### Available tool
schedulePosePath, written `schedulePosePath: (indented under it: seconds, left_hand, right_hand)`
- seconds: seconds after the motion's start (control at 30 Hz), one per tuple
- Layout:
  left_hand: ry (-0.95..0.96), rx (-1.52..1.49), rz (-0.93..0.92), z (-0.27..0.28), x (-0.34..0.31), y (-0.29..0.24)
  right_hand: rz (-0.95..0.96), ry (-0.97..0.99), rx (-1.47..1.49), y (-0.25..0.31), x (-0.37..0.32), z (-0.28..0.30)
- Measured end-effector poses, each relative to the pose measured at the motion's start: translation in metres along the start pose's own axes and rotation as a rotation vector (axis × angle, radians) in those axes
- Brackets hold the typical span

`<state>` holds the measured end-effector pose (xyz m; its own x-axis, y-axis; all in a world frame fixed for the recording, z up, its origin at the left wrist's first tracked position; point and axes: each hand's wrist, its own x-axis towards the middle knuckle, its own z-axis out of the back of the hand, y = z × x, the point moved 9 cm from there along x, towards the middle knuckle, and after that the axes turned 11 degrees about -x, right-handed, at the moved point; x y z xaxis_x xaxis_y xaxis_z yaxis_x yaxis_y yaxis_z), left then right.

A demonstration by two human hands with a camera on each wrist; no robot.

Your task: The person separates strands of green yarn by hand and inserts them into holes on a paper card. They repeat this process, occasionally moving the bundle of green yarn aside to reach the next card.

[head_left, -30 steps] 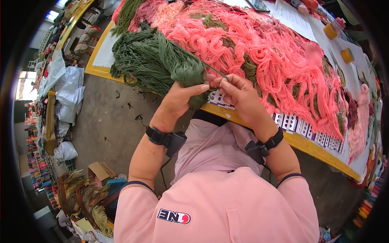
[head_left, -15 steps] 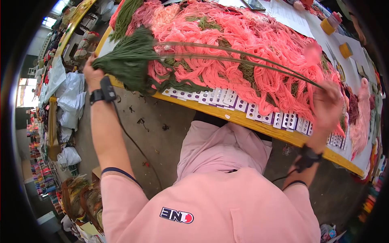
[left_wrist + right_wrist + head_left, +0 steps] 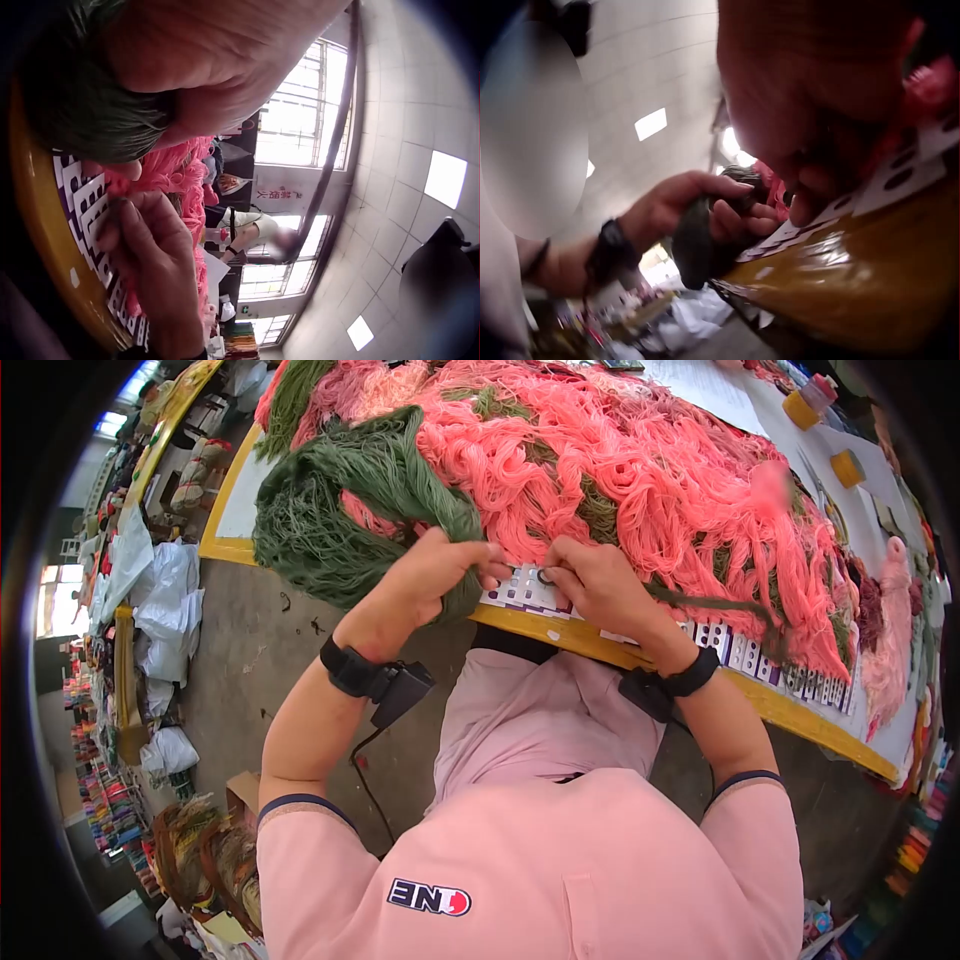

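A thick skein of dark green yarn hangs over the table's near left corner. My left hand holds the skein's near end, with the yarn running through the crook between thumb and fingers; the left wrist view shows this yarn close up. Just to the right, my right hand pinches a small dark bit of yarn between thumb and fingertips. A thin green strand trails out behind that hand, across the pink yarn. The two hands' fingertips are a short gap apart, over a row of white punched cards.
A large heap of pink yarn with olive patches covers much of the table. The table's yellow edge runs in front of my body. Yellow spools and papers lie on the far right. White plastic bags stand left.
The hands were together at the skein, then spread wide with green strands stretched between them. Now they are back near each other, the skein lies looped open, and a strand trails right.
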<state>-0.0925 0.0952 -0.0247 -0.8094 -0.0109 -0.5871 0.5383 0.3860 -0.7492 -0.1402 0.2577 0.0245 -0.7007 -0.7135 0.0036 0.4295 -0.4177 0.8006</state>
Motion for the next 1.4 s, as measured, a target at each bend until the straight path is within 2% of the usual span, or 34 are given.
schedulePosePath:
  seconds: [0.13,0.17,0.27,0.37,0.47,0.67,0.77,0.87,0.9,1.0,1.1,1.23,1.33,1.4]
  left_hand:
    - [0.026,0.070,0.122,-0.008,-0.003,0.005]
    - [-0.037,0.049,0.099,-0.008,-0.003,0.003]
    - [0.060,0.089,0.060,-0.020,0.000,0.002]
    - [0.096,0.332,-0.097,-0.025,0.013,0.003]
    - [0.067,0.162,0.005,-0.025,0.019,0.016]
    - [0.080,0.223,-0.107,-0.030,0.019,0.010]
    - [0.075,0.408,-0.232,-0.029,0.017,0.002]
    - [-0.090,0.851,-0.488,-0.017,0.007,-0.028]
    - [-0.102,0.651,-0.343,-0.005,0.013,-0.018]
    - [-0.049,0.722,-0.325,-0.010,0.011,-0.013]
    - [0.026,0.144,-0.292,-0.006,0.008,-0.010]
    - [0.125,-0.209,0.071,-0.008,-0.004,-0.003]
    - [0.200,-0.233,-0.023,-0.020,-0.007,-0.002]
    - [0.274,0.047,-0.112,-0.030,-0.006,0.000]
  right_hand:
    - [0.048,0.048,-0.064,-0.023,0.013,-0.024]
    - [0.044,0.056,-0.061,-0.023,0.015,-0.024]
    - [0.029,0.069,-0.066,-0.023,0.017,-0.024]
    - [0.069,0.037,-0.137,-0.020,0.018,-0.023]
    - [0.158,-0.042,-0.235,-0.016,0.019,-0.020]
    - [0.088,-0.042,-0.343,-0.006,0.019,-0.023]
    - [0.088,-0.057,-0.310,-0.009,0.018,-0.023]
    - [0.058,-0.045,-0.270,-0.014,0.018,-0.019]
    - [0.049,-0.044,-0.273,-0.014,0.017,-0.019]
    - [0.026,-0.031,-0.222,-0.015,0.016,-0.020]
    - [0.050,0.002,-0.224,-0.012,0.015,-0.020]
    - [0.138,0.010,-0.346,-0.001,0.008,-0.019]
    - [0.227,0.108,-0.325,-0.002,0.011,-0.027]
    - [-0.032,0.166,0.036,-0.027,0.019,-0.024]
